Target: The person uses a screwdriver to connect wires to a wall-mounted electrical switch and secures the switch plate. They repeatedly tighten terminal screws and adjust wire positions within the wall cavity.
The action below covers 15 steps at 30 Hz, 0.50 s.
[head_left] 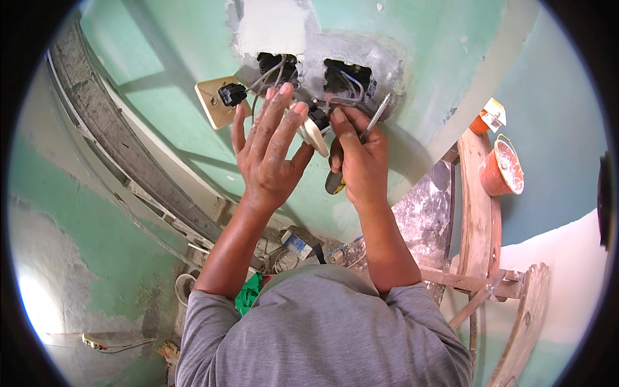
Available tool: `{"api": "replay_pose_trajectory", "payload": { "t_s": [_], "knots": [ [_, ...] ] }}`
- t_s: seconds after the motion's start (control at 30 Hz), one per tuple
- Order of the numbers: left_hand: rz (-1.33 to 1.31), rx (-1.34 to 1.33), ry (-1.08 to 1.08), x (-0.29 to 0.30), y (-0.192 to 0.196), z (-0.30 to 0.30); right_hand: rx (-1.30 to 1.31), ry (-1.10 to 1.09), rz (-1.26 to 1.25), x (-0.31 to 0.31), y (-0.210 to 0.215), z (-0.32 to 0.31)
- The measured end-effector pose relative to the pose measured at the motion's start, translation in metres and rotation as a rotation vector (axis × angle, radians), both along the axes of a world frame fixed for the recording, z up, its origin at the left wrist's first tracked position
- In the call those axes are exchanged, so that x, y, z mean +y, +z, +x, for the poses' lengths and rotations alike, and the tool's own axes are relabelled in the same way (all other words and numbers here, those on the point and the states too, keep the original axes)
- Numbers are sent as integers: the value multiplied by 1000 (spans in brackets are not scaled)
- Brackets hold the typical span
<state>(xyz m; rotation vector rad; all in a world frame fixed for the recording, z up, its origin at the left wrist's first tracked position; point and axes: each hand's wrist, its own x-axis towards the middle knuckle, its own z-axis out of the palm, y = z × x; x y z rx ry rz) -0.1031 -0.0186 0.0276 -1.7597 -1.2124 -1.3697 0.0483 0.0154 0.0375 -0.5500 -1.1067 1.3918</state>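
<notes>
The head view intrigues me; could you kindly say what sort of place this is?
Probably a room under renovation: wires spill from two open wall boxes, pale filler patches the green wall, and a white-smeared orange bucket shows at the right.

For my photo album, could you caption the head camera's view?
Left hand at a cream plate, right hand holding a screwdriver, near two wired holes in a green wall.

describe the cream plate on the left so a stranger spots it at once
On the green wall, find the left hole of two. Just lower left of it is a squarish cream plate bearing a black module. Unlike the edge-on second plate between left hand and right hand, its broad face shows.
</notes>
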Motion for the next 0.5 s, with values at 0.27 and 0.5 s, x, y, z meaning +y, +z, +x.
{"api": "replay_pose_trajectory", "payload": {
  "t_s": [0.27,0.5],
  "knots": [
    [-56,74,46,-6,8,-3,-19,18,-49,3,10,1],
    [-69,136,86,-5,8,-8,-37,-63,-24,3,4,3]
  ]
}}
